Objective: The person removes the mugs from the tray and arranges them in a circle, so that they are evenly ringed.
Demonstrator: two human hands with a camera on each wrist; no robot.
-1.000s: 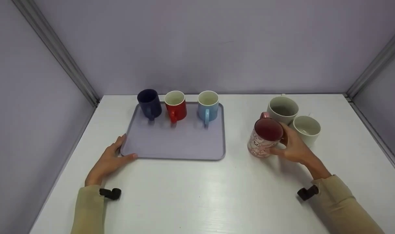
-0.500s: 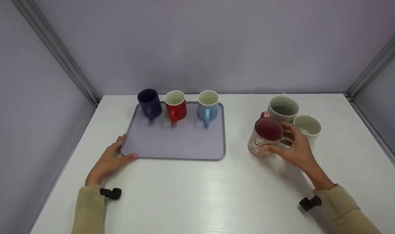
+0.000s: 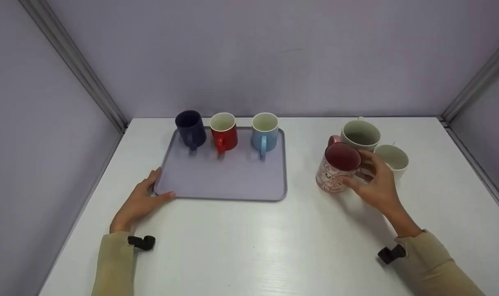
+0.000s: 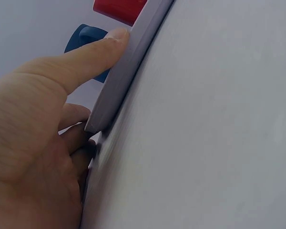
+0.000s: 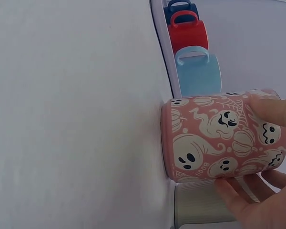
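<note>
My right hand [image 3: 375,185] grips a pink mug [image 5: 205,133] printed with ghosts and pumpkins, its thumb on the near side and its fingers round the right. The mug is upright, handle pointing away; whether its base touches the table I cannot tell. On the left, my left hand [image 3: 140,203] holds the near-left corner of a grey-lilac tray [image 3: 220,181], thumb against the front rim and fingers at the left side. Along the tray's back stand a navy mug [image 3: 191,129], a red mug [image 3: 225,133] and a light blue mug [image 3: 265,133], handles toward me.
Behind the pink mug is a wide pale mug [image 3: 360,135], partly hidden, with a second pale mug [image 3: 391,158] to its right, close to my right hand's fingers. The white table [image 3: 249,246] meets a wall [image 3: 249,61] at its far edge.
My right hand's fingers have shifted slightly on the pink mug, and the mug has moved a little away or up. The left hand and the tray stay put; the head view has shifted slightly.
</note>
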